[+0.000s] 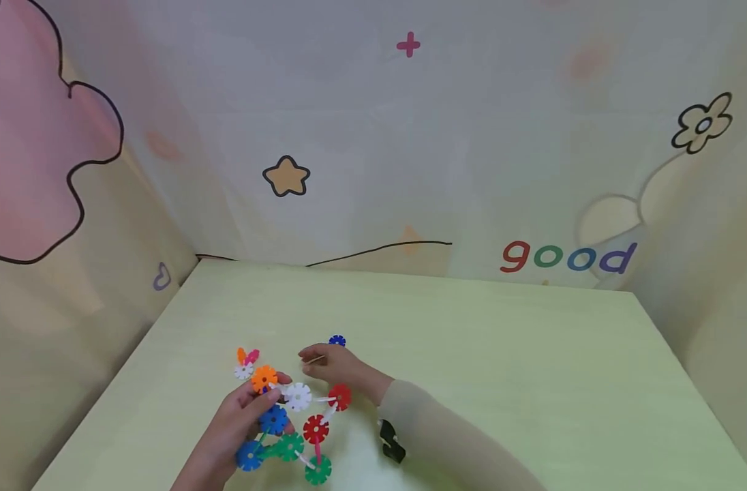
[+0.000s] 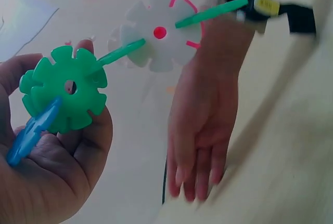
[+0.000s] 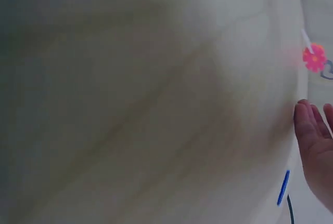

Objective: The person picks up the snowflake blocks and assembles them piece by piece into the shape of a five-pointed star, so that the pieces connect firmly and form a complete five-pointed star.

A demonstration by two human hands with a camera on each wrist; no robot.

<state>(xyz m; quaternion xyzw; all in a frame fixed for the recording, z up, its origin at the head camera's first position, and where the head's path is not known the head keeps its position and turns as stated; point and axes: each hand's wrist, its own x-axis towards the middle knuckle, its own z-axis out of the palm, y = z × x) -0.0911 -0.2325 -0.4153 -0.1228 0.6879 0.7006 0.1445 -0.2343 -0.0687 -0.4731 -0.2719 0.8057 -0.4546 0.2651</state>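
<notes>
My left hand (image 1: 241, 412) holds a linked chain of notched plastic discs, its thumb near an orange disc (image 1: 264, 379). White (image 1: 298, 396), red (image 1: 315, 429), green (image 1: 317, 470) and blue (image 1: 249, 455) discs stand out from the chain, joined by discs seen edge-on. In the left wrist view a green disc (image 2: 65, 89) lies before the palm, linked to a white disc (image 2: 158, 33). My right hand (image 1: 333, 365) hovers low over the table beyond the chain, fingers extended, with nothing visible in its grasp. Close behind it is a loose blue disc (image 1: 337, 340).
A small cluster of orange, pink and white discs (image 1: 245, 370) lies on the pale table (image 1: 502, 368) left of the hands. Printed fabric walls (image 1: 361, 136) enclose the table's back and sides. A black strap (image 1: 390, 442) shows at the right sleeve.
</notes>
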